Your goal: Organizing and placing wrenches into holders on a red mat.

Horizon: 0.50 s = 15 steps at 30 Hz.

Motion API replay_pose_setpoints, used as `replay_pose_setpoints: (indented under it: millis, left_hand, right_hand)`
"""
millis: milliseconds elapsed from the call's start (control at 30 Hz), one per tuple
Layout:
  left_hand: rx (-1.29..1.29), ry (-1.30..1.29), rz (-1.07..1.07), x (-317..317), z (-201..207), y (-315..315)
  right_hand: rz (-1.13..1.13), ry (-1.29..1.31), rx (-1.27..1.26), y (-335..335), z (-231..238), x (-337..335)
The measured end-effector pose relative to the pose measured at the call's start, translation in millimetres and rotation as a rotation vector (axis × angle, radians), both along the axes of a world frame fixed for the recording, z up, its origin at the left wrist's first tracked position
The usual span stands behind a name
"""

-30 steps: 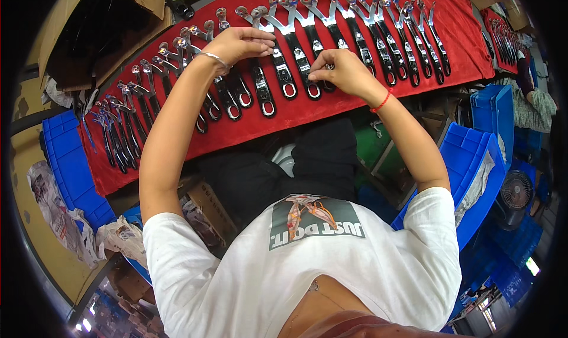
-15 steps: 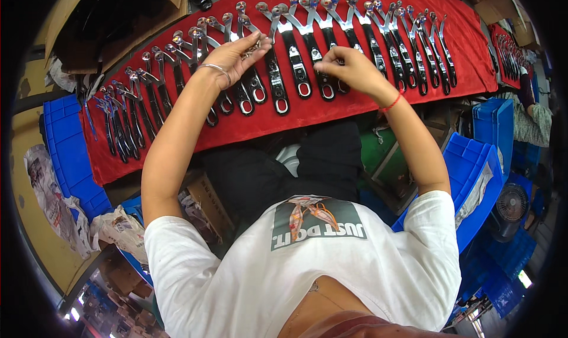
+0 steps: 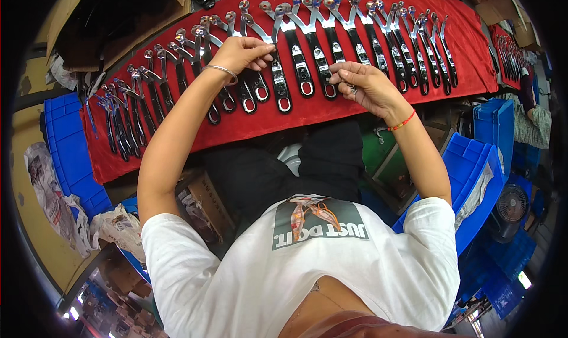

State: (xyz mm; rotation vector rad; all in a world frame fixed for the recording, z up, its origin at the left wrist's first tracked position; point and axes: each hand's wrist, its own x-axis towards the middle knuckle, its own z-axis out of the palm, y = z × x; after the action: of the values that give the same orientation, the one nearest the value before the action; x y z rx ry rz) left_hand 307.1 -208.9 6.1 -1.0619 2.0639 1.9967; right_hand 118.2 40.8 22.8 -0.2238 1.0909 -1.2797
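Note:
Forked chrome tools with black, slotted handles stand in a curved row, handles toward me. My left hand [image 3: 241,55] is closed, its thumb and fingertips pinched at the neck of one black-handled tool [image 3: 280,86]. Whatever lies between those fingertips is too small to make out. To the right, my right hand [image 3: 371,90] hovers over the handles' lower ends, its fingers curled around small metal pieces [image 3: 353,89]. Part of these pieces shows between the fingers; the rest is hidden. The right hand's fingertips are close to another black handle [image 3: 322,71].
A red cloth [image 3: 195,145] covers the curved table under the tools. Blue plastic crates stand at the left [image 3: 74,154] and right [image 3: 467,166]. Open cardboard boxes [image 3: 112,24] rise behind the table's left end. A small fan [image 3: 510,205] is at the far right.
My left hand has turned from palm-up, with small metal pieces in it, to a pinch at the tool. My right hand has moved down and right, and small metal pieces now show in it.

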Motion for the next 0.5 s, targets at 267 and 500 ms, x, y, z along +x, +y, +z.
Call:
replay_pose_setpoints:
  millis: [267, 500]
  left_hand:
    - [-0.314, -0.06, -0.174, -7, -5, 9]
    - [-0.66, -0.08, -0.298, -14, -1, 11]
  right_hand:
    - [0.015, 0.072, -0.011, 4, 0, 2]
    - [0.129, 0.369, 0.022, -13, 0, 4]
